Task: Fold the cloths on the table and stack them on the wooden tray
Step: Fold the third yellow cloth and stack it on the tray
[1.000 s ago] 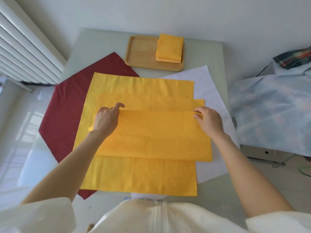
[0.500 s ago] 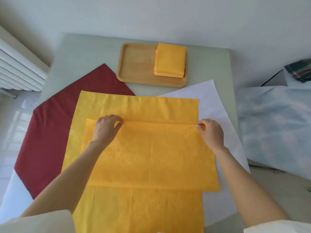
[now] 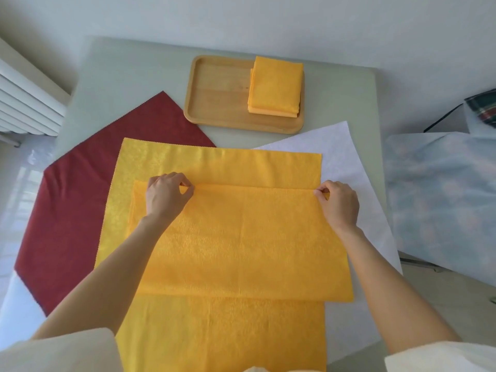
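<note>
While both hands pinch far edge, folded yellow cloth (image 3: 241,242) lies crosswise.

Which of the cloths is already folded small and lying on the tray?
The folded yellow stack on the right part of the wooden tray. The other cloths lie on the table, not folded small.

folded cloth (image 3: 241,237): yellow, textured matt | tray (image 3: 220,98): smooth pale wood
</note>
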Demonstrator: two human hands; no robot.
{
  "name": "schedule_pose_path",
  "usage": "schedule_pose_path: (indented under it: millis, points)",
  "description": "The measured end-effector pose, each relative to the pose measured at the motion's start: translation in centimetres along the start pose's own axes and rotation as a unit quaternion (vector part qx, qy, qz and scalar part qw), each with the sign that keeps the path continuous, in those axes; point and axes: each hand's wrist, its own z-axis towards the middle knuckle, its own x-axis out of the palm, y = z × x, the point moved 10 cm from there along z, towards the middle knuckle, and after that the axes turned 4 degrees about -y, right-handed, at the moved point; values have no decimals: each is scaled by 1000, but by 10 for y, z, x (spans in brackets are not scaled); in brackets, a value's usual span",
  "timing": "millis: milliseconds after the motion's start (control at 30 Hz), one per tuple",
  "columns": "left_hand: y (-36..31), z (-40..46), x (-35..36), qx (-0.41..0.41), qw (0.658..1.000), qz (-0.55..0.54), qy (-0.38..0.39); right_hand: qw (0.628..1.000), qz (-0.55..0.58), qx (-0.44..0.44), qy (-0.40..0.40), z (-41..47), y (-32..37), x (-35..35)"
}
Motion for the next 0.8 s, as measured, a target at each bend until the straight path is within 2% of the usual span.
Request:
schedule_pose_path:
  millis: [167, 267, 367, 467, 633, 800]
  points:
    - [-3, 3, 4, 34, 999, 30, -16, 997, -56, -42, -13, -5, 15, -4]
    - [-4, -10, -2, 25, 999, -10, -37, 993, -28, -112, -28, -30, 53, -9]
    - [-3, -45, -1, 15, 998, -66, -19, 979, 37, -200, 33, -85, 107, 8]
    - [-10, -99, 14, 44, 992, -116, 32, 954, 48, -272, 114, -149, 150, 35]
    - [-35, -181, 43, 117, 985, -87, 92, 953, 47, -250, 162, -194, 166, 62]
    - [-10, -199, 41, 72, 995, -34, 67, 954, 25, -237, 181, -208, 152, 70]
